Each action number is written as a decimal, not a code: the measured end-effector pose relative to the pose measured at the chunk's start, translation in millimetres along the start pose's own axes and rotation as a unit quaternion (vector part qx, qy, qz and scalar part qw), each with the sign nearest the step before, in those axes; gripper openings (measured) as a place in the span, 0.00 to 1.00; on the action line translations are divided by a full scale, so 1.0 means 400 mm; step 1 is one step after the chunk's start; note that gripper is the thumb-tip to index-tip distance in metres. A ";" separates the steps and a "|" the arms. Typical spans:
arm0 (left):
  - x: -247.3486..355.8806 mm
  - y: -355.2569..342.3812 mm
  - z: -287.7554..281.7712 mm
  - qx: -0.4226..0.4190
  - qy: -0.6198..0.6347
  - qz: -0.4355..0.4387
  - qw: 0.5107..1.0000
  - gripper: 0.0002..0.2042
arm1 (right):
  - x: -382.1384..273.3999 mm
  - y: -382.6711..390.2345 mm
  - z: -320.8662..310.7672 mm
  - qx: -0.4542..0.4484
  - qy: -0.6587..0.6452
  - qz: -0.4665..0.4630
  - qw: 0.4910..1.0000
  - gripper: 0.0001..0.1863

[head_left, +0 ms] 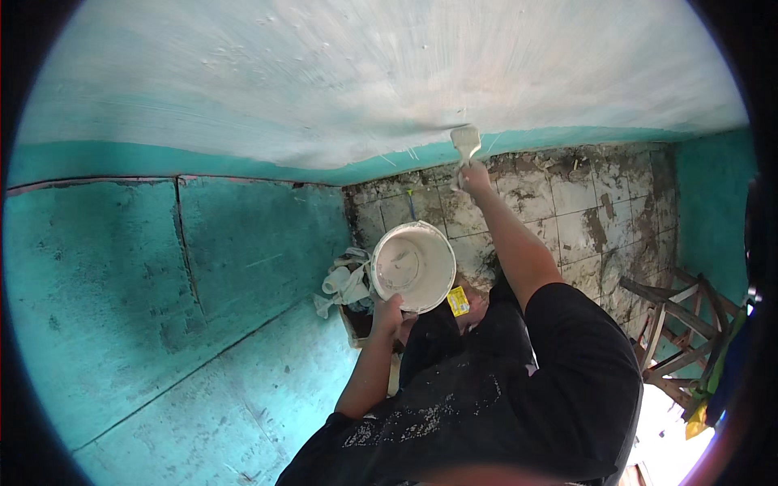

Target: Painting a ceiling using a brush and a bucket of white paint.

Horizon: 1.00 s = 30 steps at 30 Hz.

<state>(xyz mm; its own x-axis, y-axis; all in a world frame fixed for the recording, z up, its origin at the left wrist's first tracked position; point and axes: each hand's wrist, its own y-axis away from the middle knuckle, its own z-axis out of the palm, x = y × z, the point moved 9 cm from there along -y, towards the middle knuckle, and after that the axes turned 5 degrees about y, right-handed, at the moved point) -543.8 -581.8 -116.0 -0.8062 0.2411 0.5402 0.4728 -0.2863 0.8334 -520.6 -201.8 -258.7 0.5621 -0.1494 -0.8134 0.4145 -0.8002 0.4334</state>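
Note:
In my right hand [474, 176] is a paintbrush [465, 140], gripped by its handle, its pale, paint-covered head at the lower part of the wall ahead. That wall [389, 81] is streaked with white paint, and a strip of turquoise [324, 172] shows along its bottom. My left hand [388, 314] is closed on the near rim of a white bucket [444, 263], tilted so its inside faces me. Whitish paint coats the bucket's inside and bottom.
Stained tiles [567, 194] cover the floor. Beside the bucket, crumpled whitish plastic [348, 283] lies on a box-like container [353, 328]. A yellow packet [458, 301] is near my legs. Turquoise panels [105, 267] rise at left. A wooden frame [681, 324] stands at right.

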 end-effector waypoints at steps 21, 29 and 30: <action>0.171 0.000 -0.118 -0.025 -0.061 -0.001 0.998 0.32 | -0.148 0.055 -0.027 0.141 0.188 -0.334 0.913 0.13; 0.138 -0.071 -0.168 -0.002 -0.042 0.030 0.999 0.32 | -0.427 0.266 -0.100 -0.040 -0.316 -0.055 0.946 0.11; 0.133 -0.074 -0.175 0.003 -0.050 0.026 0.998 0.32 | -0.429 0.304 -0.114 -0.025 -0.394 -0.066 0.916 0.12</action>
<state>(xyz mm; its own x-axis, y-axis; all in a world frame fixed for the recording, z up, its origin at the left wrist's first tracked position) -625.7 -625.4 -120.2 -0.7407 0.3173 0.5921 0.5161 -0.2956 0.8039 -534.1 -246.8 -48.7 -0.1791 -0.4413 -0.8793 0.4849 -0.8172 0.3114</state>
